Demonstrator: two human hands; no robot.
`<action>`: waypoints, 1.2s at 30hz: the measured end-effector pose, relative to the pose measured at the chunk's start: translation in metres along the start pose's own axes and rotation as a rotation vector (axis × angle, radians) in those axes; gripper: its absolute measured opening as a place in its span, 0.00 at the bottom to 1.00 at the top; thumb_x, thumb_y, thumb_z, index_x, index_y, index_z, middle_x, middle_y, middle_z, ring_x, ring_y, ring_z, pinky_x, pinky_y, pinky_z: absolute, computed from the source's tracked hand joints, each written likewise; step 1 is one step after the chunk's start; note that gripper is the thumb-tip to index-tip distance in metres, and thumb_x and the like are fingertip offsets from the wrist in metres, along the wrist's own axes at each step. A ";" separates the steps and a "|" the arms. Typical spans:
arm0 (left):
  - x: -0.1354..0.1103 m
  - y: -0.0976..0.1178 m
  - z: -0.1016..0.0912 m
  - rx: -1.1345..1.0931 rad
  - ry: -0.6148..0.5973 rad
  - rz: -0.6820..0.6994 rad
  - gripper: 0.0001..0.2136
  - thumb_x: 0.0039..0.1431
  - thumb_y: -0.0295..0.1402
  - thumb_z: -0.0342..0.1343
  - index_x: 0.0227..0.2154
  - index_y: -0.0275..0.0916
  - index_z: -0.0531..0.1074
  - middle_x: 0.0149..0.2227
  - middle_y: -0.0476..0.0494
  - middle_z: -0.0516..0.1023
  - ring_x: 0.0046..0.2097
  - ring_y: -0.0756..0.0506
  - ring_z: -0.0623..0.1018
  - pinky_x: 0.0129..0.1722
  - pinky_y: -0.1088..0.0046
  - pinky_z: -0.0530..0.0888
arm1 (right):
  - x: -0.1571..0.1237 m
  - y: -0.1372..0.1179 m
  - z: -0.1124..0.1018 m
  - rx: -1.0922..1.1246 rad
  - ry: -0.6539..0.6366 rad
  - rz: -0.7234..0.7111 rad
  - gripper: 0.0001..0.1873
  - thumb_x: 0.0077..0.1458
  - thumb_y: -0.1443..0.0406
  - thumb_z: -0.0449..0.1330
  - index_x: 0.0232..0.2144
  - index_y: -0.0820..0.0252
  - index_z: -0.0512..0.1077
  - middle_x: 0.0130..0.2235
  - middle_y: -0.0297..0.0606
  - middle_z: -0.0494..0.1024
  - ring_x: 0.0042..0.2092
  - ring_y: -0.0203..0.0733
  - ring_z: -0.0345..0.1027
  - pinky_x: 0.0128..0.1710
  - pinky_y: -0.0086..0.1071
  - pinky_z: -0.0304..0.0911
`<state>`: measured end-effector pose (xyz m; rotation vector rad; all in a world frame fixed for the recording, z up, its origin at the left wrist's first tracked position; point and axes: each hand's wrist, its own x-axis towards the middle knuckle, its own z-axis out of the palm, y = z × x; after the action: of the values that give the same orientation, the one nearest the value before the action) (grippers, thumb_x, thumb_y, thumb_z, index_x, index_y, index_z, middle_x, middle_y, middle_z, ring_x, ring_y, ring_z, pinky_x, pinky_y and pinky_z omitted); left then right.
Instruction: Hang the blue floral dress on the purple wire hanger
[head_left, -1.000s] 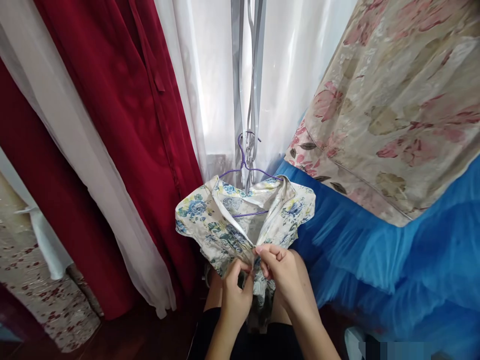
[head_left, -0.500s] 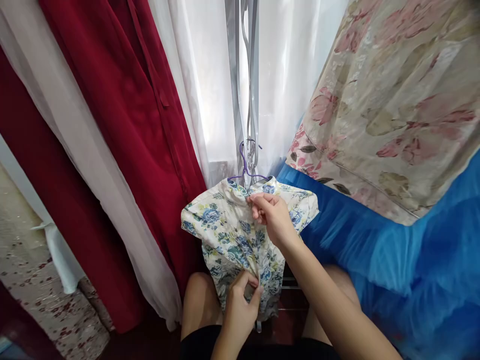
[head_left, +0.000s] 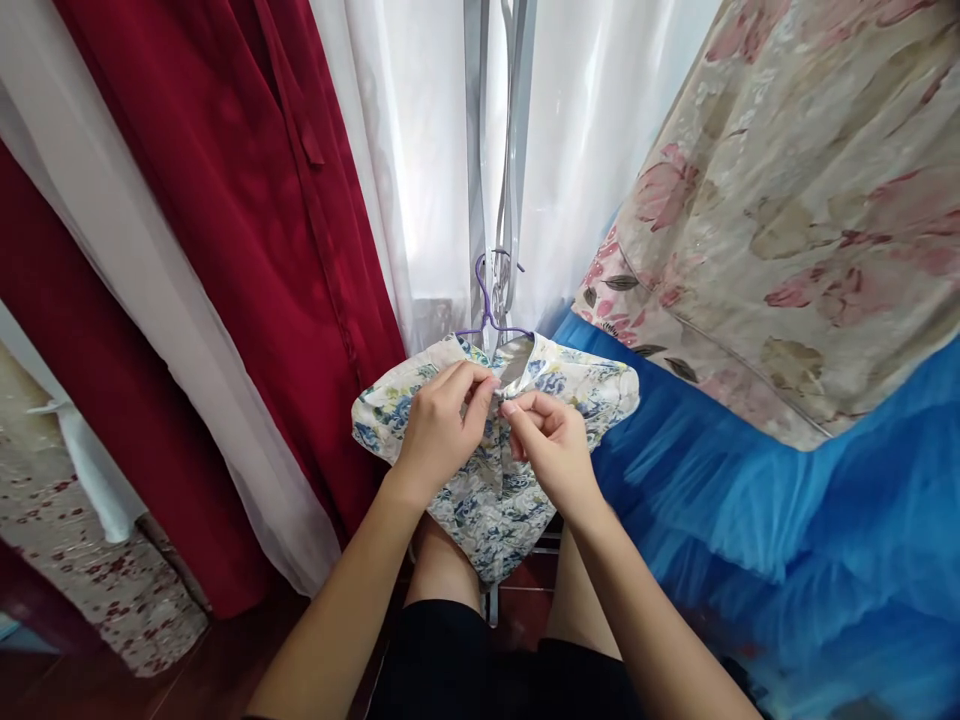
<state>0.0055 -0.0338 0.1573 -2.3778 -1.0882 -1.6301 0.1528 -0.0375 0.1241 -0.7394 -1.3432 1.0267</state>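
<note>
A small cream garment with blue flowers (head_left: 491, 500) hangs on a purple wire hanger (head_left: 486, 300), hooked on a metal rack (head_left: 495, 150). My left hand (head_left: 439, 430) and my right hand (head_left: 551, 450) meet at the garment's front, just under the collar. Both pinch the fabric edges together with fingertips touching. The fingers are closed on the cloth at the neckline.
A dark red dress (head_left: 225, 250) and white sheer fabric (head_left: 150, 330) hang at left. A pink-flowered beige cloth (head_left: 787, 200) and a blue tulle skirt (head_left: 750, 500) hang at right. White curtain (head_left: 585, 150) behind. My knees and dark shorts (head_left: 450, 660) show below.
My left hand rose from the garment's lower front up to the collar, joining my right hand there. The garment's front, open a second ago, is now held together.
</note>
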 end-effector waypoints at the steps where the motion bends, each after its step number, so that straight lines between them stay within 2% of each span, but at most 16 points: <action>1: 0.000 0.002 0.000 -0.001 -0.018 0.009 0.08 0.71 0.31 0.50 0.35 0.39 0.72 0.34 0.46 0.76 0.38 0.47 0.76 0.41 0.70 0.71 | -0.001 0.004 0.000 0.011 0.010 0.017 0.16 0.57 0.55 0.64 0.26 0.59 0.69 0.15 0.27 0.67 0.18 0.30 0.55 0.20 0.26 0.49; 3: -0.002 0.006 -0.003 -0.032 -0.050 -0.001 0.07 0.71 0.30 0.49 0.39 0.39 0.72 0.36 0.46 0.76 0.40 0.47 0.76 0.42 0.70 0.72 | -0.003 0.008 -0.001 0.033 0.034 0.028 0.17 0.57 0.54 0.64 0.25 0.58 0.68 0.15 0.26 0.66 0.17 0.30 0.53 0.20 0.26 0.48; 6: -0.002 0.010 -0.009 -0.061 -0.107 -0.031 0.08 0.69 0.30 0.52 0.48 0.40 0.72 0.41 0.44 0.77 0.43 0.46 0.77 0.45 0.69 0.73 | -0.005 0.000 0.000 0.038 0.043 -0.019 0.17 0.57 0.53 0.64 0.26 0.59 0.70 0.15 0.27 0.66 0.18 0.31 0.54 0.20 0.27 0.49; 9: 0.001 0.013 -0.013 -0.033 -0.158 -0.013 0.06 0.69 0.30 0.52 0.42 0.39 0.74 0.43 0.43 0.76 0.44 0.46 0.77 0.45 0.69 0.73 | -0.003 -0.012 0.003 0.037 0.034 -0.062 0.16 0.57 0.54 0.64 0.28 0.60 0.71 0.16 0.28 0.66 0.19 0.31 0.55 0.21 0.27 0.50; 11: 0.003 0.014 -0.014 -0.008 -0.124 0.004 0.07 0.70 0.31 0.51 0.37 0.39 0.73 0.40 0.44 0.75 0.43 0.46 0.76 0.44 0.70 0.72 | 0.001 -0.012 0.005 0.045 0.021 -0.054 0.16 0.57 0.54 0.64 0.26 0.59 0.70 0.16 0.27 0.66 0.18 0.31 0.54 0.20 0.26 0.49; 14: 0.007 0.011 -0.022 0.030 0.030 -0.002 0.07 0.71 0.32 0.50 0.36 0.38 0.71 0.38 0.45 0.74 0.43 0.47 0.75 0.46 0.70 0.71 | 0.006 0.007 0.008 0.040 0.017 0.002 0.17 0.56 0.55 0.64 0.24 0.58 0.67 0.15 0.26 0.64 0.17 0.30 0.52 0.19 0.26 0.45; 16: 0.009 -0.002 -0.037 0.047 0.203 -0.061 0.08 0.71 0.34 0.50 0.37 0.38 0.71 0.38 0.45 0.74 0.42 0.47 0.75 0.45 0.72 0.71 | 0.005 0.025 0.007 0.037 0.028 0.059 0.17 0.54 0.56 0.64 0.21 0.58 0.65 0.14 0.26 0.63 0.16 0.29 0.50 0.19 0.26 0.44; 18: 0.008 -0.028 -0.058 0.050 0.407 -0.167 0.09 0.71 0.38 0.51 0.39 0.38 0.72 0.37 0.46 0.75 0.40 0.48 0.75 0.42 0.74 0.71 | -0.003 0.041 0.004 0.043 0.023 0.120 0.17 0.53 0.58 0.63 0.20 0.58 0.64 0.13 0.26 0.63 0.16 0.29 0.49 0.18 0.26 0.44; 20: 0.001 -0.065 -0.079 0.029 0.576 -0.282 0.11 0.70 0.40 0.52 0.39 0.37 0.72 0.37 0.46 0.75 0.39 0.49 0.75 0.41 0.75 0.71 | -0.015 0.049 0.005 0.056 0.001 0.172 0.15 0.52 0.60 0.63 0.19 0.58 0.65 0.13 0.26 0.62 0.16 0.29 0.49 0.18 0.26 0.44; 23: -0.026 -0.121 -0.091 -0.208 0.824 -0.506 0.09 0.67 0.37 0.54 0.35 0.36 0.70 0.34 0.48 0.73 0.37 0.50 0.74 0.43 0.74 0.72 | -0.033 0.048 0.014 0.087 -0.039 0.212 0.14 0.52 0.60 0.62 0.20 0.58 0.66 0.13 0.25 0.62 0.16 0.29 0.48 0.19 0.27 0.45; 26: -0.072 -0.148 -0.072 -0.645 0.995 -0.837 0.08 0.65 0.31 0.55 0.30 0.36 0.67 0.30 0.50 0.71 0.35 0.52 0.75 0.47 0.72 0.72 | -0.046 0.045 0.026 0.112 -0.076 0.230 0.13 0.53 0.61 0.62 0.21 0.58 0.65 0.13 0.26 0.63 0.17 0.30 0.50 0.20 0.26 0.45; 29: -0.127 -0.141 -0.032 -0.721 0.979 -0.965 0.10 0.64 0.32 0.57 0.28 0.36 0.66 0.30 0.47 0.73 0.36 0.49 0.77 0.51 0.65 0.72 | -0.059 0.054 0.024 0.150 0.000 0.281 0.13 0.53 0.61 0.61 0.21 0.58 0.66 0.14 0.26 0.63 0.17 0.30 0.50 0.20 0.27 0.44; 31: -0.156 -0.124 -0.005 -0.823 0.913 -1.028 0.10 0.60 0.36 0.61 0.29 0.37 0.69 0.33 0.44 0.75 0.41 0.45 0.78 0.53 0.61 0.72 | -0.073 0.068 0.011 0.189 0.114 0.308 0.13 0.54 0.59 0.61 0.22 0.58 0.66 0.14 0.25 0.61 0.18 0.30 0.49 0.21 0.27 0.43; 33: -0.171 -0.098 0.017 -0.966 0.830 -1.042 0.12 0.56 0.40 0.65 0.33 0.37 0.72 0.38 0.43 0.76 0.45 0.44 0.78 0.54 0.61 0.72 | -0.089 0.084 -0.009 0.200 0.215 0.321 0.16 0.55 0.56 0.61 0.22 0.58 0.66 0.16 0.26 0.60 0.19 0.30 0.48 0.21 0.27 0.42; 36: -0.161 -0.048 0.038 -1.181 0.690 -1.028 0.16 0.52 0.45 0.68 0.36 0.39 0.74 0.41 0.43 0.76 0.46 0.44 0.77 0.51 0.64 0.74 | -0.108 0.101 -0.036 0.078 0.223 0.392 0.21 0.55 0.52 0.63 0.20 0.58 0.64 0.16 0.27 0.60 0.20 0.32 0.48 0.22 0.28 0.43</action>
<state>-0.0225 -0.0649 -0.0102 -0.9878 -1.4600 -3.8371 0.1790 -0.0898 -0.0166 -1.0518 -0.9800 1.2550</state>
